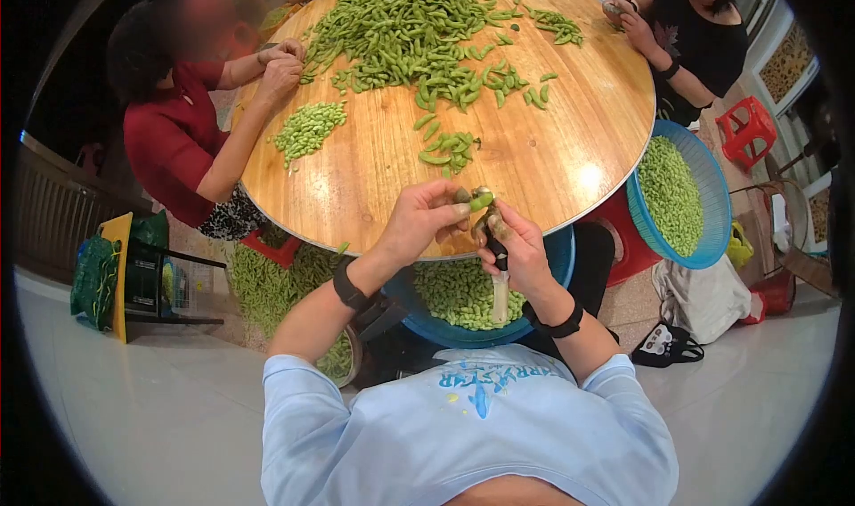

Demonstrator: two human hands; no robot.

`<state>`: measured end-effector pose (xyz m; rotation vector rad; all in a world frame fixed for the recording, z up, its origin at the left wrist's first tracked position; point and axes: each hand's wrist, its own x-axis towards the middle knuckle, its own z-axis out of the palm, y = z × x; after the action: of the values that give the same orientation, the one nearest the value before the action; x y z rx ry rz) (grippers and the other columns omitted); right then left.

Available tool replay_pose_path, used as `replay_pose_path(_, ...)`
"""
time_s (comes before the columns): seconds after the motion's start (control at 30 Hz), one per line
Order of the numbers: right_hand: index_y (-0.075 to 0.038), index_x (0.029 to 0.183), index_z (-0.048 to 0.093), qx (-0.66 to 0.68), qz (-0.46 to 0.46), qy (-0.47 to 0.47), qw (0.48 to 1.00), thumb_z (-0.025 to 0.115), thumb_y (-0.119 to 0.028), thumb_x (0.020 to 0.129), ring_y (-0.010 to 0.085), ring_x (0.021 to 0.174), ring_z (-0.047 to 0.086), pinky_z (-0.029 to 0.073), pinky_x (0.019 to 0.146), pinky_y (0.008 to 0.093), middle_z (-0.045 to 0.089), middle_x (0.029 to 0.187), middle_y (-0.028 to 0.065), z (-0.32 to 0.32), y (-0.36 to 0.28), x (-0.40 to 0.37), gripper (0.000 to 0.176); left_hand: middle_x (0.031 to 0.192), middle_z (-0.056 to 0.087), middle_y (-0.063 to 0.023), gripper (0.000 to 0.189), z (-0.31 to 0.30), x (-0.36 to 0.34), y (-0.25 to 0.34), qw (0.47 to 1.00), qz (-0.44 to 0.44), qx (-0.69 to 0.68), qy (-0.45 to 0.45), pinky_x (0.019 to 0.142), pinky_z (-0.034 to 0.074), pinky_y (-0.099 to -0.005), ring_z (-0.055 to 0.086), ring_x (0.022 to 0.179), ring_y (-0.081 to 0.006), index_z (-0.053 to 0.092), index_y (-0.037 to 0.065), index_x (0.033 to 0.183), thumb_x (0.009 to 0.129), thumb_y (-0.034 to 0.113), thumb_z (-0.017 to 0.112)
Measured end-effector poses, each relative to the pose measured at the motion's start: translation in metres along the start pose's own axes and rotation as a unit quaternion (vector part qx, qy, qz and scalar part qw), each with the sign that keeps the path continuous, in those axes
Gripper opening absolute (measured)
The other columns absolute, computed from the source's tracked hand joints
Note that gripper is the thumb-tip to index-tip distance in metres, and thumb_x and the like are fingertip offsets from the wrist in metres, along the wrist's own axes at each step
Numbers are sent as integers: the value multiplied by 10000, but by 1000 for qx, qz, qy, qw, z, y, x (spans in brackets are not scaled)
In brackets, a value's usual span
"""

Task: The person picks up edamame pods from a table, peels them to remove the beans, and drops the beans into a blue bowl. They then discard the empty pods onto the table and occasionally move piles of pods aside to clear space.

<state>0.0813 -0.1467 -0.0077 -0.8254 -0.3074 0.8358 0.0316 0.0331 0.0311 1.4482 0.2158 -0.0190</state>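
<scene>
Over the near edge of the round wooden table, my left hand (422, 221) pinches a green soybean pod (482, 201) between thumb and fingers. Close beside it, my right hand (525, 255) is closed around a tool with a black grip and a pale, flat end (500, 297) that points down toward me. The right fingertips meet the other end of the pod. Below both hands stands a blue basin (411, 314) holding shelled green beans (452, 294). A small group of pods (450, 151) lies on the table just beyond my hands.
A large heap of pods (401, 25) covers the far part of the table (356, 181). Shelled beans (309, 130) lie at the left, near a person in red (174, 136). A person in black (699, 43) sits right, beyond a blue basket of beans (672, 194). Pods (280, 288) litter the floor.
</scene>
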Motion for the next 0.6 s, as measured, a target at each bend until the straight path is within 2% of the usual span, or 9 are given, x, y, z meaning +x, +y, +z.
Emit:
replay_pose_path(0.1, -48, 1298, 438, -3, -6, -41, 999, 449, -194, 987, 123, 601, 466, 392, 464, 217, 505, 823, 76, 2, 1, -5, 343, 749, 627, 0, 139, 1, -5, -7, 1000, -9, -18, -5, 512, 413, -192, 545, 613, -50, 614, 24, 1007, 887, 93, 600)
replay_pose_path(0.17, -50, 1304, 434, -13, -7, -42, 999, 450, -195, 988, 125, 600, 464, 389, 463, 218, 502, 819, 77, 2, 3, -5, 349, 791, 624, 1, 140, 4, -8, -7, 999, 23, -31, -13, 541, 418, -191, 534, 634, -44, 603, 22, 1020, 893, 80, 591)
replay_pose_path(0.33, -46, 1301, 432, 8, -6, -41, 999, 451, -202, 989, 127, 597, 457, 384, 462, 218, 496, 814, 81, 2, 7, -6, 349, 823, 618, 4, 128, 8, -14, -9, 999, 37, -26, -5, 561, 418, -189, 526, 661, -38, 598, 16, 1014, 898, 68, 583)
replay_pose_path(0.4, -65, 1419, 344, 2, -18, -53, 998, 420, -164, 1001, 102, 587, 460, 397, 464, 204, 511, 822, 55, 2, 7, -7, 436, 823, 617, 5, 130, 8, -14, -10, 998, 47, -29, -1, 561, 416, -187, 525, 663, -38, 596, 15, 1016, 899, 68, 581)
replay_pose_path(0.6, -62, 1397, 375, -13, -28, -47, 998, 428, -166, 1000, 100, 585, 458, 397, 463, 206, 511, 812, 55, 4, 6, -10, 414, 850, 619, 3, 138, 11, -15, -13, 998, 53, -42, 3, 577, 411, -186, 521, 681, -39, 591, 15, 1031, 903, 61, 571)
